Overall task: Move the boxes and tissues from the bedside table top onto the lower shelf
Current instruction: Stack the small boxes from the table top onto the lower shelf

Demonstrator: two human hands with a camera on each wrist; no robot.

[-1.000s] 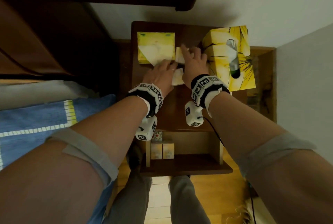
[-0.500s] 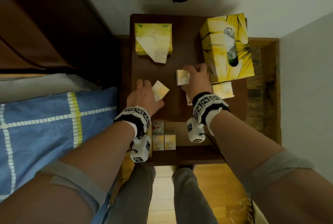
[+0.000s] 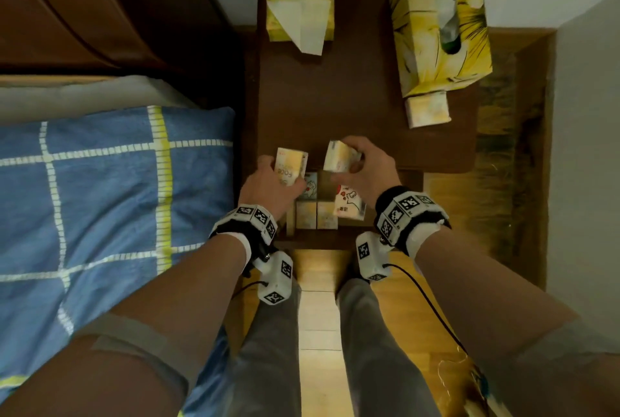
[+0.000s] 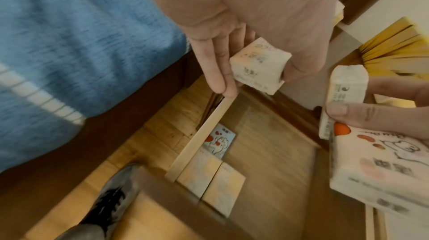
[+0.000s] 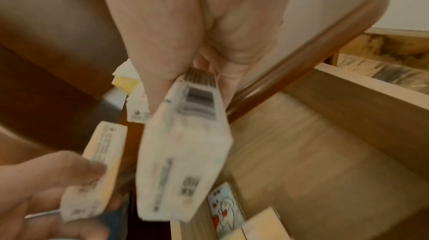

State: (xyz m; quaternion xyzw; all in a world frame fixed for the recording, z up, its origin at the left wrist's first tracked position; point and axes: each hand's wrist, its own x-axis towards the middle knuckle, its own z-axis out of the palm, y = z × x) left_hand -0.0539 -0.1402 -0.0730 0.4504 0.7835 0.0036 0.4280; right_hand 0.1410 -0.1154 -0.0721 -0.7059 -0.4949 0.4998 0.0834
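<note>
Left hand [image 3: 268, 187] pinches a small pale-yellow tissue pack [image 3: 290, 166], fingers straight down one side, thumb opposite. Right hand [image 3: 365, 171] fingers curl round a white-and-yellow tissue pack [image 3: 340, 156] plus a flatter white cartoon-print pack [image 3: 349, 203] below it. Both are off the dark wood tabletop's [image 3: 352, 108] front edge, light wood lower shelf [image 4: 267, 152] under the fingertips. Imo: lower w/ packs level, set them in the bare part right of the packs already lying there, release left first, don't drop the doubled right load.

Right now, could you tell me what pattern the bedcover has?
Blue bedcover with white and yellow grid lines; head view.
</note>
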